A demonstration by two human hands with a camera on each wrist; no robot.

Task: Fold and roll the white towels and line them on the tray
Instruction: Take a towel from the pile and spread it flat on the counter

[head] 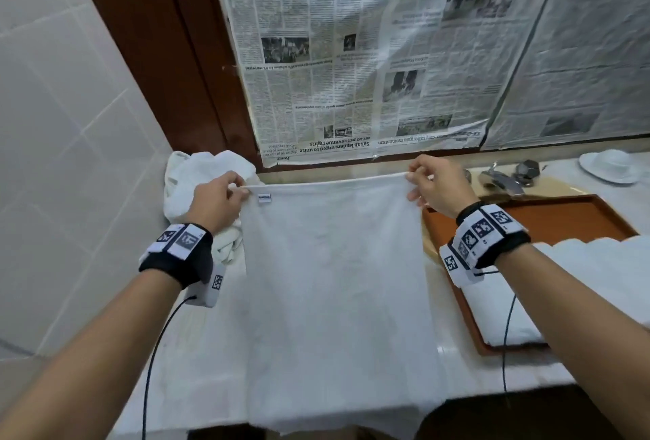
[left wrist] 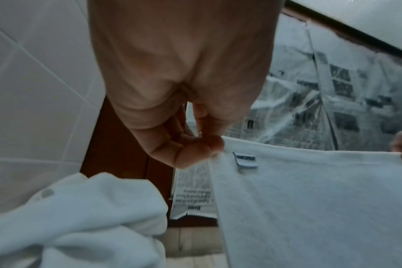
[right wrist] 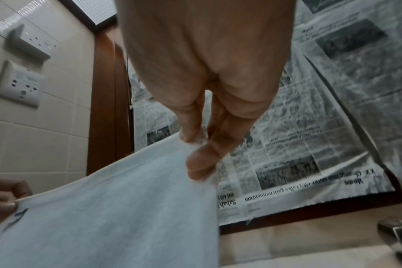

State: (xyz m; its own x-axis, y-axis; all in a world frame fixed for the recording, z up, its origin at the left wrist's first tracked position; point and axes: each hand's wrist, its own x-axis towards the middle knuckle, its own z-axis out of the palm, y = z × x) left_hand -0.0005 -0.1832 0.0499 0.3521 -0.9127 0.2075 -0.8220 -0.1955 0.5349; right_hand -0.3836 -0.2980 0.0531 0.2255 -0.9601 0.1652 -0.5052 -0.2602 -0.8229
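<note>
The white towel (head: 330,281) fills the centre of the head view, stretched taut by its top corners and draping down over the table (head: 492,365) edge. The left hand (head: 216,202) pinches the corner by the label (head: 264,198); the right hand (head: 436,182) pinches the other. To fold cleanly, keep both grips level and lower evenly. The tray (head: 548,209) sits right; the towel pile (head: 200,186) upper left.

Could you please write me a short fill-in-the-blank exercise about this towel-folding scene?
1. Both hands pinch the top edge of the spread towel at its two ____.
2. The small label sits nearest the ____ hand.
3. The brown tray lies on the side of the ____ hand.
4. The pane behind the counter is covered with ____.

Missing words: corners; left; right; newspaper
</note>
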